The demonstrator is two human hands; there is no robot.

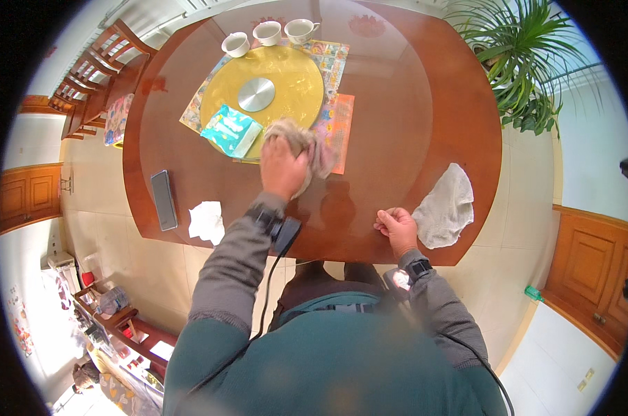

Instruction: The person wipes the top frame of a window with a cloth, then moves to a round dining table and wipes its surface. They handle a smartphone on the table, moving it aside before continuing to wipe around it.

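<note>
My left hand (281, 167) grips a crumpled beige and pinkish cloth (321, 156) at the near edge of a round gold tray (293, 73) with a silver disc (256, 94) at its middle. A turquoise soft pack (229, 130), probably tissues, lies on the tray just left of that hand. Lower right, my right hand (399, 229) rests by the table's near edge with fingers curled in and nothing visible in them. Close beside it, a grey-white cloth (445, 208) is spread on the brown wooden table (386, 130).
Three white cups (267, 34) stand past the tray's far edge. Patterned sheets (329, 57) and an orange sheet (343, 135) lie under and beside it. A smartphone (164, 200) and a white tissue (206, 222) are at left. Wooden chairs (106, 52) and a potted plant (522, 47) flank the table.
</note>
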